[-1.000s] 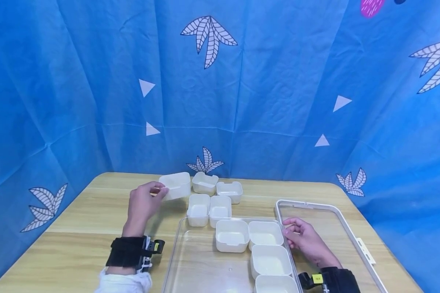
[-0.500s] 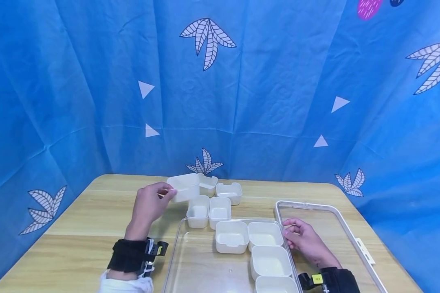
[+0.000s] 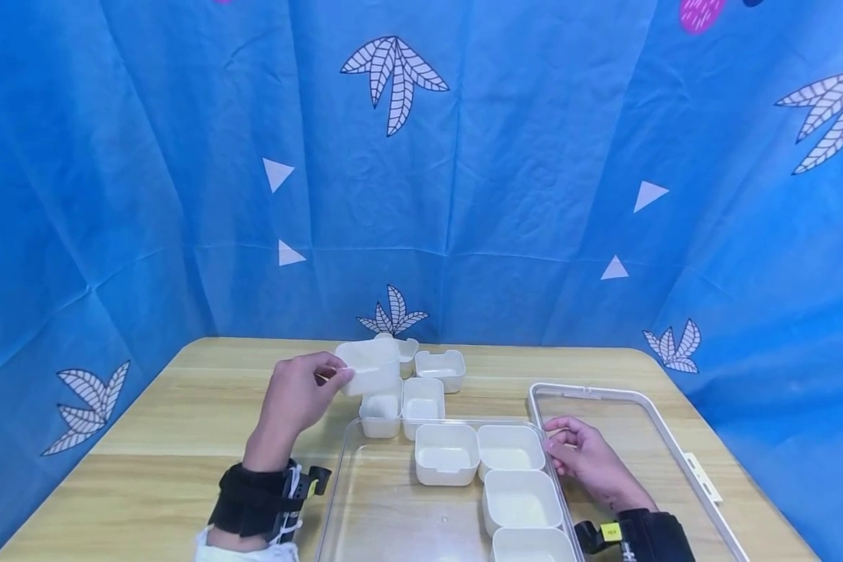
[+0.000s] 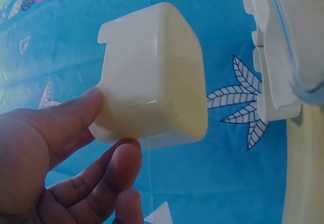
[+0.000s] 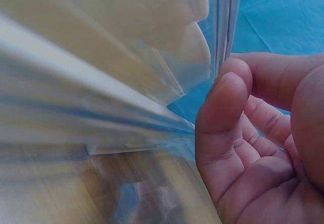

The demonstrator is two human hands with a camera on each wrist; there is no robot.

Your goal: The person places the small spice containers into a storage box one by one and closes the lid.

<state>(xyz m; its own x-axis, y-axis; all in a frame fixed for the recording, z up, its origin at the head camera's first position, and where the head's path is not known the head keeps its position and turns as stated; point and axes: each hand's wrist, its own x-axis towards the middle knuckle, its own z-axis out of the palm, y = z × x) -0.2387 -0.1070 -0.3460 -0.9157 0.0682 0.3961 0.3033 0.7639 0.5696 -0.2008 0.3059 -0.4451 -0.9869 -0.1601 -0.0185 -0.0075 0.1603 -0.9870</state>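
Observation:
My left hand (image 3: 298, 394) pinches a small cream plastic storage bin (image 3: 375, 367) between thumb and fingers, raised over the far part of the table. The left wrist view shows the notched rim of that bin (image 4: 167, 77) and its smooth underside. Several similar bins stand below and behind it, two of them partly hidden. A large clear plastic box (image 3: 393, 515) lies in front, with several cream bins (image 3: 522, 499) along its back and right side. At the box's back right corner, my right hand (image 3: 597, 464) pinches the clear edge with thumb and index finger.
A clear lid with a white frame (image 3: 663, 425) lies right of the box, under the right forearm. Two notched bins, one of them the far bin (image 3: 441, 368), stand near the table's back edge. A blue patterned cloth (image 3: 421, 195) hangs behind the wooden table (image 3: 140, 437).
My left hand has carried the bin to the right, so that it now overlaps the bins standing behind it. The right hand has stayed at the clear box's edge.

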